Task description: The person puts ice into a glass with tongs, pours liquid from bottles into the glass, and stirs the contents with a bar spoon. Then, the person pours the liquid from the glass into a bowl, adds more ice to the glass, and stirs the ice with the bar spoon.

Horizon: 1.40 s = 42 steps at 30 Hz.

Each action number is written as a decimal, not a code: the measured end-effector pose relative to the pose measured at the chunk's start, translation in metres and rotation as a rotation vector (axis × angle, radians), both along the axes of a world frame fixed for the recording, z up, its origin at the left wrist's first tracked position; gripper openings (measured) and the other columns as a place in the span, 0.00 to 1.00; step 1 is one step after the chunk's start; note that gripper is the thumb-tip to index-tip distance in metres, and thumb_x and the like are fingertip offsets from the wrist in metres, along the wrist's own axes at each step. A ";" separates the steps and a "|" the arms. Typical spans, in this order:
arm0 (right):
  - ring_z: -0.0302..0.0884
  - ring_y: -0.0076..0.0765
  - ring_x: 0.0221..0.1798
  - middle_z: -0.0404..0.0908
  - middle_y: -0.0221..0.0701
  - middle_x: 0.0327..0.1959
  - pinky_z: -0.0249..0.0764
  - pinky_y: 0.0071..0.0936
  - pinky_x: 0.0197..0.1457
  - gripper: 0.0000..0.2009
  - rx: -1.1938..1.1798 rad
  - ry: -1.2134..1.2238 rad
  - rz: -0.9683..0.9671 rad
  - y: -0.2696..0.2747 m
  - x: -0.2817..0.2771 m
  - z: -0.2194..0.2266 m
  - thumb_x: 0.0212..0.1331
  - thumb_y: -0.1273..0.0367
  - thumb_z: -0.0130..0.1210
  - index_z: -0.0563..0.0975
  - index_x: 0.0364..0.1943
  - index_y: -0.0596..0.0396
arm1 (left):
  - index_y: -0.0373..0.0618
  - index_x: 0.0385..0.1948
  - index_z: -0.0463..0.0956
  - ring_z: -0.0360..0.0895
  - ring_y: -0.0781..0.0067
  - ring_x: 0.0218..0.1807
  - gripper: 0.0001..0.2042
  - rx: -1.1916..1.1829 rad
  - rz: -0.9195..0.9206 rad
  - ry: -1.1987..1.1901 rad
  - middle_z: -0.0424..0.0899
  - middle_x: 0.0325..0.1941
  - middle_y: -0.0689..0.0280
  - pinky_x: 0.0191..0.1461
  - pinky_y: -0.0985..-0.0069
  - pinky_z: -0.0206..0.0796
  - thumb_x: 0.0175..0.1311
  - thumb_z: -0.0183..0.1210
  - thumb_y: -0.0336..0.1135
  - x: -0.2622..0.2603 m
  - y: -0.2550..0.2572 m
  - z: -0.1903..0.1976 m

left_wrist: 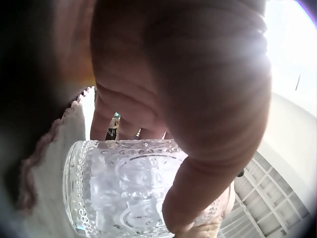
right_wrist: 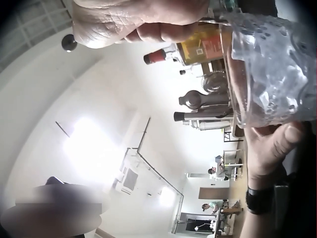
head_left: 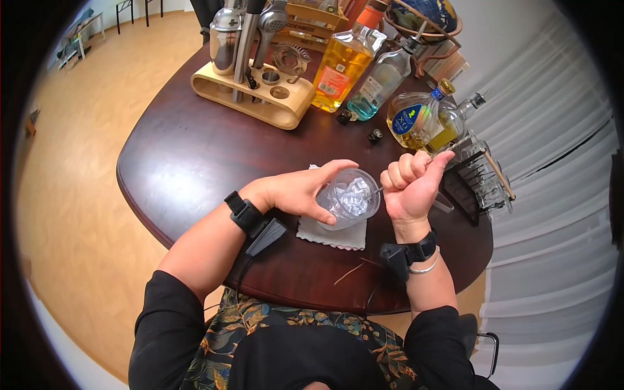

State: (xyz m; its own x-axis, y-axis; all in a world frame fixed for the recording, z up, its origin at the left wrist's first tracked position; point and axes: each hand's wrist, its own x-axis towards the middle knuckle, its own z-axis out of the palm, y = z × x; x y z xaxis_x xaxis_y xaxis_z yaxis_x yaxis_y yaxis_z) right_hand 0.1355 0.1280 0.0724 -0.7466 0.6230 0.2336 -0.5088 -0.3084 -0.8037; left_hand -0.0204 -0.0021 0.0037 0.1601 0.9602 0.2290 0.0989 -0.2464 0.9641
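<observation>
A patterned clear glass (head_left: 354,195) full of ice stands over a pale cloth (head_left: 331,236) with a scalloped edge. My left hand (head_left: 302,192) grips the glass from its left side, thumb near and fingers on the far side; in the left wrist view the thumb lies across the glass (left_wrist: 133,186). At the glass's right, my right hand (head_left: 415,185) has its fingers curled and thumb raised, pinching a thin metal handle that reaches into the ice. The right wrist view shows my right hand (right_wrist: 143,20) beside the rim of the glass (right_wrist: 277,69).
Behind the glass stand a wooden bar-tool rack (head_left: 250,97), an amber bottle (head_left: 338,68), a pale blue bottle (head_left: 380,84) and a round XO bottle (head_left: 413,120). Small dark stoppers (head_left: 375,135) lie before them. A black rack with glasses (head_left: 484,188) is at the right edge.
</observation>
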 end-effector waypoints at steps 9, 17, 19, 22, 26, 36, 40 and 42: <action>0.37 0.21 0.15 0.43 0.18 0.13 0.39 0.24 0.21 0.31 0.008 0.050 -0.058 -0.006 0.013 0.027 0.64 0.36 0.31 0.51 0.16 0.43 | 0.39 0.63 0.55 0.63 0.68 0.64 0.49 0.058 0.163 0.185 0.66 0.61 0.59 0.70 0.70 0.54 0.38 0.78 0.39 -0.001 0.000 -0.007; 0.37 0.22 0.15 0.45 0.19 0.13 0.39 0.25 0.20 0.31 0.287 0.160 0.104 -0.017 0.025 0.048 0.64 0.35 0.29 0.51 0.16 0.45 | 0.40 0.65 0.54 0.63 0.65 0.67 0.47 0.044 0.038 -0.023 0.68 0.63 0.59 0.70 0.68 0.54 0.43 0.76 0.38 -0.001 0.001 -0.003; 0.40 0.24 0.14 0.48 0.21 0.13 0.40 0.26 0.19 0.33 0.416 0.199 0.190 -0.016 0.025 0.051 0.63 0.35 0.28 0.53 0.15 0.47 | 0.40 0.66 0.53 0.62 0.65 0.67 0.48 0.040 0.040 -0.012 0.67 0.64 0.58 0.71 0.67 0.53 0.43 0.76 0.38 -0.002 0.000 -0.001; 0.46 0.26 0.13 0.53 0.23 0.11 0.44 0.26 0.18 0.35 0.668 0.309 0.372 -0.010 0.022 0.051 0.62 0.34 0.28 0.55 0.13 0.50 | 0.41 0.66 0.51 0.62 0.66 0.67 0.49 0.043 0.056 -0.010 0.67 0.63 0.57 0.71 0.68 0.53 0.43 0.76 0.37 -0.002 0.000 -0.002; 0.50 0.30 0.09 0.55 0.26 0.07 0.49 0.28 0.16 0.37 0.962 0.156 0.346 -0.017 0.006 0.039 0.59 0.33 0.35 0.54 0.08 0.51 | 0.41 0.67 0.50 0.64 0.65 0.66 0.51 0.125 0.066 0.124 0.68 0.62 0.56 0.70 0.69 0.54 0.40 0.77 0.37 0.001 -0.001 -0.005; 0.45 0.22 0.16 0.50 0.22 0.14 0.45 0.25 0.22 0.30 0.289 0.074 0.373 0.009 -0.013 -0.010 0.66 0.40 0.36 0.54 0.15 0.48 | 0.39 0.65 0.55 0.66 0.68 0.64 0.47 0.122 0.161 0.220 0.69 0.61 0.59 0.68 0.69 0.57 0.41 0.76 0.36 0.001 -0.002 0.001; 0.38 0.20 0.14 0.45 0.18 0.13 0.39 0.24 0.20 0.31 0.054 0.085 0.117 0.015 -0.006 -0.012 0.64 0.36 0.34 0.52 0.16 0.44 | 0.40 0.66 0.54 0.66 0.68 0.63 0.46 0.112 0.066 0.085 0.69 0.62 0.59 0.68 0.68 0.57 0.43 0.75 0.35 0.000 0.003 -0.004; 0.36 0.20 0.14 0.43 0.17 0.12 0.38 0.24 0.20 0.30 0.056 0.059 0.046 0.011 -0.004 -0.011 0.63 0.36 0.33 0.51 0.16 0.43 | 0.41 0.67 0.53 0.66 0.67 0.63 0.46 0.085 0.040 0.027 0.69 0.62 0.59 0.68 0.68 0.56 0.44 0.74 0.35 0.001 0.004 -0.005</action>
State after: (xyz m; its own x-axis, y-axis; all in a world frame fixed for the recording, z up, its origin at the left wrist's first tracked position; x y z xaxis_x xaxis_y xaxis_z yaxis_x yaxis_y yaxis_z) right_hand 0.1319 0.1387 0.0619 -0.7580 0.5731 0.3114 -0.5419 -0.2875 -0.7898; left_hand -0.0195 0.0015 -0.0012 0.1289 0.9432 0.3063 0.1361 -0.3228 0.9366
